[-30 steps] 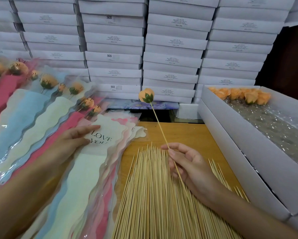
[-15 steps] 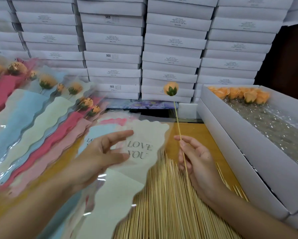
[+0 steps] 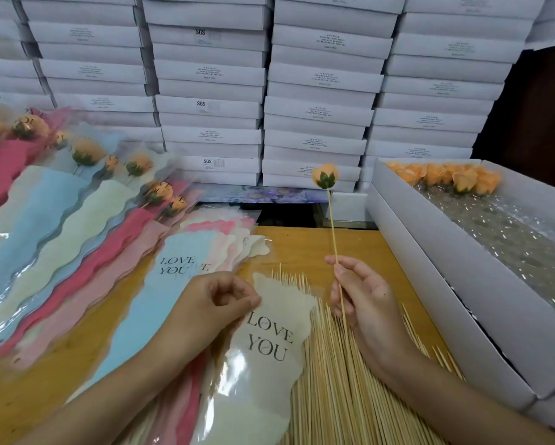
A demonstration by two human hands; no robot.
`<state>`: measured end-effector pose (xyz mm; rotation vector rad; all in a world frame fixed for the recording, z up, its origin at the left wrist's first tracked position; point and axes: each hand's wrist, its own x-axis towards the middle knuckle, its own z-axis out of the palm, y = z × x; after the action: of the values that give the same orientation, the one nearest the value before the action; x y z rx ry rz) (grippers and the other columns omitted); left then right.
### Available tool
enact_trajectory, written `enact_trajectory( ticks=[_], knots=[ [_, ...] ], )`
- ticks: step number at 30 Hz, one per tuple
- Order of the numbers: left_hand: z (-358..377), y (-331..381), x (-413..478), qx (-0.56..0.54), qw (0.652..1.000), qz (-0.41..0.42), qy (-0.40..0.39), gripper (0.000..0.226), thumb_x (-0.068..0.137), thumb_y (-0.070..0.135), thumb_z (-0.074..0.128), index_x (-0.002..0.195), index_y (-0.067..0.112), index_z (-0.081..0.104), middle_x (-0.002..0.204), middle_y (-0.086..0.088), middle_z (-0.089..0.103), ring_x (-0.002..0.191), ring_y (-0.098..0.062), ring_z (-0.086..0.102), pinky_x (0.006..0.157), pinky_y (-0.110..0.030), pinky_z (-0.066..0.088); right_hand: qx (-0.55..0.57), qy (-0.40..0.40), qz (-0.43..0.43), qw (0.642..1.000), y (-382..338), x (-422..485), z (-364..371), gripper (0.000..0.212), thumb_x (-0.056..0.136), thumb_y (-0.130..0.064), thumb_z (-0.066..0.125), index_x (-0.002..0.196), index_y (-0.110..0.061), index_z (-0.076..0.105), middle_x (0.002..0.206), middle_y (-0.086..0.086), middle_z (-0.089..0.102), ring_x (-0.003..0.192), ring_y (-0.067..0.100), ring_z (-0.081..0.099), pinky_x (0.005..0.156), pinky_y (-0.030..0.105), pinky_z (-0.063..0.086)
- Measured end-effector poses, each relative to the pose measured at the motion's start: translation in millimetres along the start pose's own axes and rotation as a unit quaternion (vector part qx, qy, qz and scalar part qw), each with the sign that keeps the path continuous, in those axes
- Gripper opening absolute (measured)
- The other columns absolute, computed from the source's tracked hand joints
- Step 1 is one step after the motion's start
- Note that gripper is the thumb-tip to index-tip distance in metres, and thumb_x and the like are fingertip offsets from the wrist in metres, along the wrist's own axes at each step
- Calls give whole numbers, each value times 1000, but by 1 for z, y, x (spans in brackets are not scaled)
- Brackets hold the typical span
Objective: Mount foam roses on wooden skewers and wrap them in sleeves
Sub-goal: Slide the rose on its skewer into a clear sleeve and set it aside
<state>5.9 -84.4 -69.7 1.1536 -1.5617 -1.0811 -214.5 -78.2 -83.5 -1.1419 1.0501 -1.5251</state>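
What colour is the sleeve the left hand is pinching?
Cream sleeve, black LOVE YOU lettering; head view.

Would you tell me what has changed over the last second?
The left hand took the cream sleeve off the sleeve stack and drew it over the skewer pile. The right hand swung its skewered rose rightward, more upright. Wrapped roses stayed put.

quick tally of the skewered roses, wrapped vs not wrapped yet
wrapped roses in sleeves: 8 in view
unwrapped rose on skewer, held in right hand: 1
total: 9
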Motion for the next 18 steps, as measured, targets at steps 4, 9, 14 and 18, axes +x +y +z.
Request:
enact_trajectory(
  ticks=[4, 9, 14, 18],
  knots=[
    [-4, 2, 4, -15, 998, -20, -66, 36, 86, -6, 65, 107, 22, 70, 54, -10, 35, 50, -15, 41, 52, -17, 41, -9, 0, 1, 1000, 1, 1, 1, 17, 98, -19, 53, 106, -19, 69, 57, -3, 53, 44, 4, 38, 54, 22, 39],
    [-6, 0, 6, -29, 990, -39, -132, 68, 80, -7, 61, 126, 42, 59, 74, -12, 37, 70, -26, 40, 73, -38, 42, -9, -3, 1, 1000, 1, 0, 1, 18, 98, -19, 53, 106, -19, 69, 57, -1, 53, 46, 5, 39, 58, 28, 39],
    [-3, -6, 4, -28, 995, 7, -95, 49, 86, -2, 64, 116, 36, 69, 110, 9, 68, 85, -25, 59, 84, -29, 51, -15, -5, 7, 1000, 1, 0, 0, 18, 98, -19, 53, 106, -20, 69, 57, -3, 53, 46, 4, 40, 55, 23, 41],
    [-7, -11, 5, -52, 996, 13, -72, 34, 90, 8, 66, 115, 31, 72, 109, -2, 73, 100, -33, 66, 88, -33, 53, -27, -11, 3, 1000, -2, -2, 1, 18, 97, -21, 54, 107, -20, 69, 60, -3, 55, 47, 4, 41, 56, 25, 41]
  ],
)
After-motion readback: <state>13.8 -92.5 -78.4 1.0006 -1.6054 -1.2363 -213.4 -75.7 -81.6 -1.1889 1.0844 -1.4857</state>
